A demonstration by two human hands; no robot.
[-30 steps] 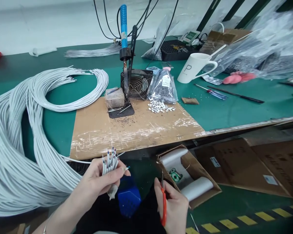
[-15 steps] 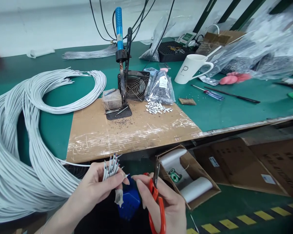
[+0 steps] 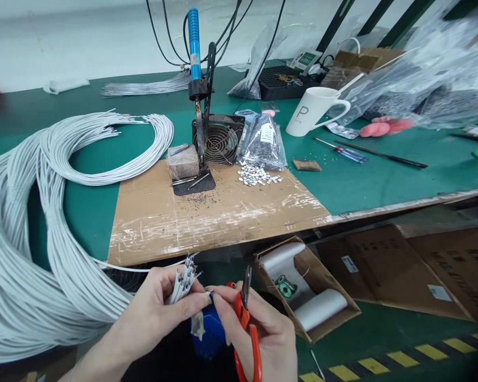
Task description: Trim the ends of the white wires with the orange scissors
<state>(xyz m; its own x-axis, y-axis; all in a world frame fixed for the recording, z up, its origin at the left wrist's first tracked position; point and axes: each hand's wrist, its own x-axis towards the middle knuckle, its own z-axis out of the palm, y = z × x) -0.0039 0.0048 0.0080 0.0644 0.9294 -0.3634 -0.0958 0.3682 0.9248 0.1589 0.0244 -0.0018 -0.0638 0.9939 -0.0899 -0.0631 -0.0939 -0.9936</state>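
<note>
My left hand [image 3: 153, 310] is closed around white cables [image 3: 183, 280], whose stripped ends with small coloured wires stick up above the fingers. A greyish wrapped end hangs below that hand. My right hand [image 3: 269, 331] grips red-handled scissors [image 3: 242, 314] in its palm, blades pointing up. Its thumb and index fingertip pinch close to my left thumb tip, at a fine wire end too small to make out clearly. A large coil of white cable [image 3: 63, 254] lies to the left of my hands, and one strand runs from it to my left hand.
A blue soldering iron [image 3: 194, 48] stands upright on the bench before a fan [image 3: 220, 139]. White small parts [image 3: 258, 175] lie on the cardboard sheet [image 3: 223, 223]. A white mug [image 3: 308, 114] and screwdriver [image 3: 346, 153] are at right. Below, a cardboard box [image 3: 334, 323] holds a green spool.
My right hand has moved left and its fingertips now meet my left thumb tip. The scissors shifted left with it. My left hand moved slightly right.
</note>
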